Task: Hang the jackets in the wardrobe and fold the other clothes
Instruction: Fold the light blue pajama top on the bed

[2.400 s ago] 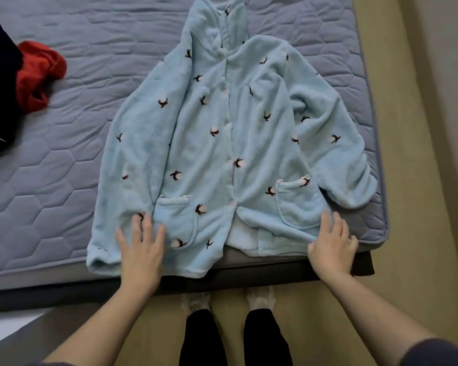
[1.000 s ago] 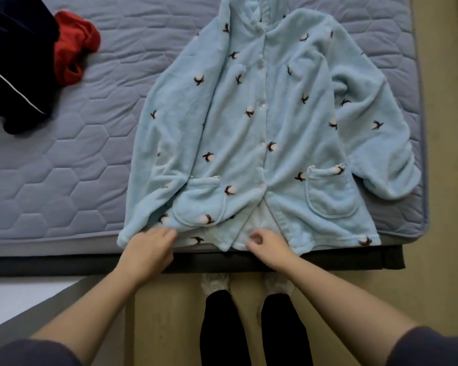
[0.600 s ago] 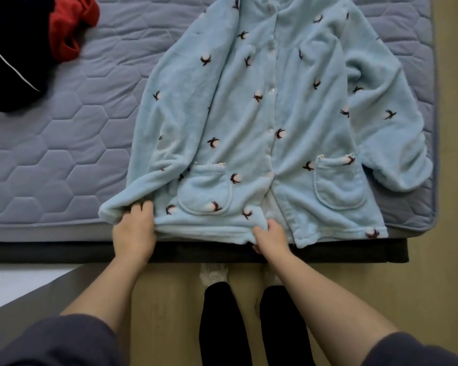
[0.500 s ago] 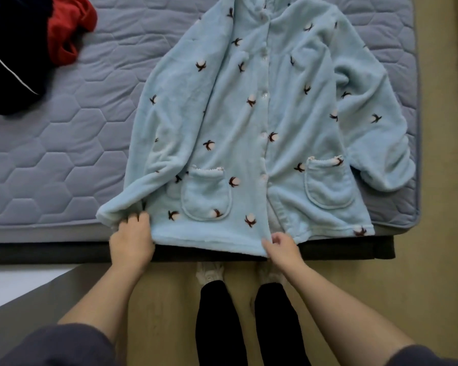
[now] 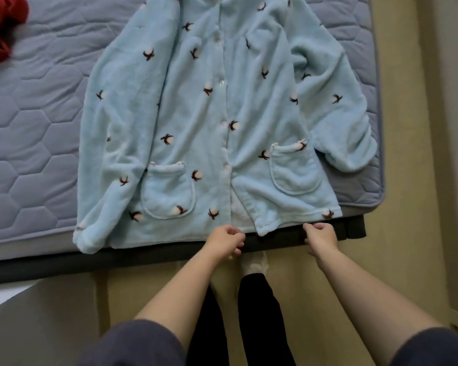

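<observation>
Quilted grey mattress point(image 5: 37, 128) underneath, light-blue fleece pyjama top point(image 5: 196, 114) spread front-up, hem along the near edge. Left hand point(image 5: 224, 241) and right hand point(image 5: 321, 237) curled at that hem; real pinch impossible to tell. Best to tug the right panel's hem evenly, closing the front gap, before folding. Dark bed frame point(image 5: 143, 257) below, beige floor point(image 5: 407, 260), red garment point(image 5: 3, 22) far left.

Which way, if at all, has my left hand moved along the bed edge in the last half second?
Yes: the left hand moved right, from the jacket sleeve cuff to its front opening.
</observation>
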Available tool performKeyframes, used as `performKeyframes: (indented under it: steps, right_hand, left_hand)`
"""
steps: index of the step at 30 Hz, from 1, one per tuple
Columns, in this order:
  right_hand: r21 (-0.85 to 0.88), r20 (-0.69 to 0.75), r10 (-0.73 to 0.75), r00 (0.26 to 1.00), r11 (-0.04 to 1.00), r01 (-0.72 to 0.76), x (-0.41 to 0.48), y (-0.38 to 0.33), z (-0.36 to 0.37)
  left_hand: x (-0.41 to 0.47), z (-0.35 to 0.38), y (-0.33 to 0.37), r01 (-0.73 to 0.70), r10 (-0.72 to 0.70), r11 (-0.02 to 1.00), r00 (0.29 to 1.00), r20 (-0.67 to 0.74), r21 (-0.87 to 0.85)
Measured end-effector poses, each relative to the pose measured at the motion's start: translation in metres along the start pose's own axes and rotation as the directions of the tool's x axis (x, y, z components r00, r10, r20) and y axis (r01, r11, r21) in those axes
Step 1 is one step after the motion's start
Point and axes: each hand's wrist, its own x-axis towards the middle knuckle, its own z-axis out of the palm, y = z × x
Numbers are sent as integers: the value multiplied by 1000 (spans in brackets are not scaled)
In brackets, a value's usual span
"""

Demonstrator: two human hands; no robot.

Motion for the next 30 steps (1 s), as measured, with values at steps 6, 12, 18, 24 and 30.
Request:
performKeyframes:
  steps: [6, 12, 18, 24, 30]
  right_hand:
    - [137, -133, -57, 990, 988, 76, 23, -1, -33]
    - [-398, -4, -510, 860, 790, 467, 30, -6, -50]
    - [-661, -4, -609, 794, 597, 455, 20, 0, -62]
    - [-891, 198, -494, 847, 270, 366, 24, -1, -54]
    - [-852, 342, -695, 632, 54, 521, 5, -31, -28]
  left_hand:
    - [33, 48, 31, 40, -47, 995, 995, -84, -94]
    - [34, 45, 36, 58, -86, 975, 989, -124, -213]
    - [10, -2, 11, 57, -67, 997, 966, -248, -49]
    - [16, -4, 10, 126, 43, 816, 960, -277, 564]
    - [2, -21, 3, 47, 316, 438, 927, -203, 898]
